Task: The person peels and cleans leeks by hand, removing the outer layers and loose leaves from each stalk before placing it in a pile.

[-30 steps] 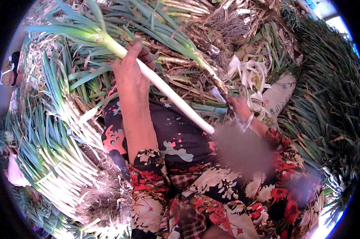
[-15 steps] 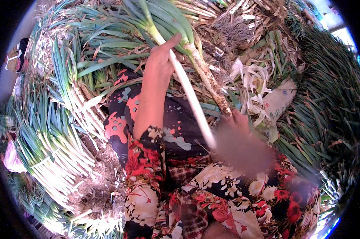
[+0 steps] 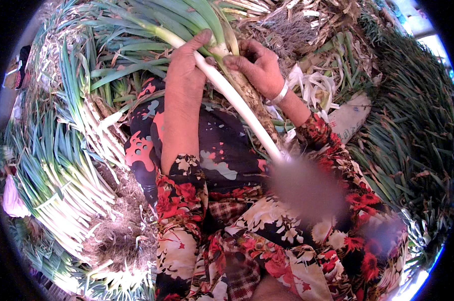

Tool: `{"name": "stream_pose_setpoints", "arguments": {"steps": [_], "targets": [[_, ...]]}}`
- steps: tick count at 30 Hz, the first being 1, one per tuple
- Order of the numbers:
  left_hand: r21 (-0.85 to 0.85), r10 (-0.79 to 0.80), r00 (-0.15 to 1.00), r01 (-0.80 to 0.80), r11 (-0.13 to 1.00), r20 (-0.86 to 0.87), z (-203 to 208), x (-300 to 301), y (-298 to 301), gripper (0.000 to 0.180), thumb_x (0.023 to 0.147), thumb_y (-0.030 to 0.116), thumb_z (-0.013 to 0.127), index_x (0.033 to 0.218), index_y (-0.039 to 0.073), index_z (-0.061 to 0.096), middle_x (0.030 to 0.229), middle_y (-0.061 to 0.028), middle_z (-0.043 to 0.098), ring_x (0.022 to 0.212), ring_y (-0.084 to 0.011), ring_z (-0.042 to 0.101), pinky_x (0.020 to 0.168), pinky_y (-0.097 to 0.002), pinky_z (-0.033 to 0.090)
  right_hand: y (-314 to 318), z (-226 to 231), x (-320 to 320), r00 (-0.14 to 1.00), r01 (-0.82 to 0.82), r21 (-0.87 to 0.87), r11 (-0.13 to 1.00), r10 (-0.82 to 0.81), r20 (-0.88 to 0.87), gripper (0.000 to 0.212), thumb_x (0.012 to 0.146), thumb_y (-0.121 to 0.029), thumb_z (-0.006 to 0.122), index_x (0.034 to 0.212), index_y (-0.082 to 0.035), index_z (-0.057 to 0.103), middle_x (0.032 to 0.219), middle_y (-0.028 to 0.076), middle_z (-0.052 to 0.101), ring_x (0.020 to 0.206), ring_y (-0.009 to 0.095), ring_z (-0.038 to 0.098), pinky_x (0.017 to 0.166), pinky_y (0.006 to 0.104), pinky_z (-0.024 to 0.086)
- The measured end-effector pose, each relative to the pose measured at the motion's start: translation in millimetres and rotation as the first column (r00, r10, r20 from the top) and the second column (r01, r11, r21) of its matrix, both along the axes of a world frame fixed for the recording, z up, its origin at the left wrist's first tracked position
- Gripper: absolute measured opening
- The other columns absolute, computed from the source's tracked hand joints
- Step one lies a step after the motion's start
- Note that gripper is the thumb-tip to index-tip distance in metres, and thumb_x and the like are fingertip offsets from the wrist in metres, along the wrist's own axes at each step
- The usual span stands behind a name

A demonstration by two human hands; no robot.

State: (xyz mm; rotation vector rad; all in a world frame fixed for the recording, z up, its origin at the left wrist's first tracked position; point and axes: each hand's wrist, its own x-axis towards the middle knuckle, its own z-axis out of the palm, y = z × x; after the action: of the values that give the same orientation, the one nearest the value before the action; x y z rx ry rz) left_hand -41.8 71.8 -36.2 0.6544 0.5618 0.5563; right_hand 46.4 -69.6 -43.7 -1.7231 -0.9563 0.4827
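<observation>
My left hand is closed round two large green onions near where white turns to green. One green onion is clean and white along its stalk, slanting down to the right. Beside it lies a second green onion with a brown, soil-stained outer skin. My right hand, a pale band on its wrist, pinches at the neck of the brown-skinned one, by a yellowish leaf. A dark blur hides the area just past the white stalk's lower end.
Clean green onions lie in rows at the left, their roots by a heap of root hairs. Soil-stained stalks are piled at the far side. Pale peeled skins and a sack lie right, beside a dense bank of green leaves.
My right hand has moved up from the brown-skinned onion's lower end to its neck. My left hand and both onions have shifted slightly left and up.
</observation>
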Motion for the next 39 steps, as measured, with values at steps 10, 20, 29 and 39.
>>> {"name": "stream_pose_setpoints", "arguments": {"steps": [10, 20, 29, 39], "targets": [[0.214, -0.038, 0.99, 0.007, 0.977, 0.139, 2.1, -15.6, 0.4, 0.034, 0.071, 0.004, 0.067, 0.101, 0.004, 0.051, 0.088, -0.0035, 0.056, 0.071, -0.0131, 0.052, 0.043, -0.024, 0.037, -205.6, -142.5, -1.1, 0.883, -0.039, -0.701, 0.712, 0.353, 0.309, 0.028, 0.082, -0.025, 0.052, 0.097, -0.003, 0.061, 0.085, 0.018, 0.063, 0.075, 0.033, 0.062, 0.064, 0.0445, 0.049], [0.234, -0.063, 0.917, -0.034, 0.972, 0.394, 28.5, -29.7, -12.7, 0.046, 0.071, -0.002, 0.062, 0.114, 0.007, 0.045, 0.088, -0.005, 0.054, 0.066, -0.0145, 0.054, 0.038, -0.023, 0.04, -328.3, -249.7, 12.1, 0.903, 0.208, -0.965, 0.157, 0.349, 0.251, 0.042, 0.074, -0.027, 0.055, 0.113, -0.009, 0.052, 0.096, 0.018, 0.061, 0.084, 0.034, 0.061, 0.072, 0.0423, 0.049], [0.573, 0.204, 0.973, -0.23, 0.787, 0.111, 22.1, -90.8, 18.6, 0.046, 0.081, 0.01, 0.057, 0.122, 0.012, 0.037, 0.112, -0.011, 0.048, 0.09, -0.0242, 0.054, 0.042, -0.0203, 0.042, -332.4, -253.8, 11.9, 0.922, 0.146, -0.979, 0.143, 0.338, 0.187, 0.038, 0.078, -0.027, 0.055, 0.109, -0.004, 0.055, 0.094, 0.016, 0.063, 0.083, 0.029, 0.061, 0.072, 0.0389, 0.048], [0.47, 0.186, 0.968, -0.244, 0.848, 0.166, 49.7, -93.3, 100.0, 0.046, 0.08, 0.011, 0.058, 0.121, 0.01, 0.038, 0.107, -0.0105, 0.05, 0.082, -0.0201, 0.055, 0.04, -0.0203, 0.041, -267.2, -177.2, 60.7, 0.953, -0.073, -0.942, 0.328, 0.301, 0.031, 0.036, 0.082, -0.026, 0.055, 0.105, 0.002, 0.058, 0.092, 0.013, 0.064, 0.083, 0.024, 0.061, 0.072, 0.0353, 0.047]]}}
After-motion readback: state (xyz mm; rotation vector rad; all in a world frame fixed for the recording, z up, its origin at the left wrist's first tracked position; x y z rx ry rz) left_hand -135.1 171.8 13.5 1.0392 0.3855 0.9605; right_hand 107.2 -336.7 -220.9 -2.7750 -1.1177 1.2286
